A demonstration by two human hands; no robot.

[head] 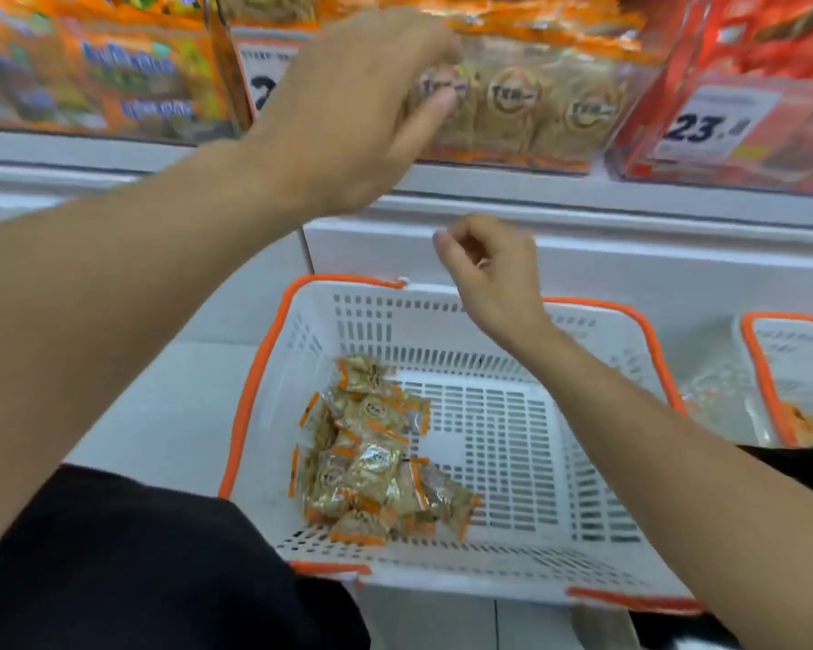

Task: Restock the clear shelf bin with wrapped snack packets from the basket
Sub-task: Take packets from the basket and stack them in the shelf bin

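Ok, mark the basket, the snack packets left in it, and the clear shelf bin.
basket (250,401), head view, orange rim on its left side.
snack packets (372,466), head view, middle of the pile.
clear shelf bin (555,110), head view, front wall over the packets inside.

We see a red bin (742,91) bearing a price tag (719,122) on the shelf, and a second orange-rimmed basket (789,382) lower right.
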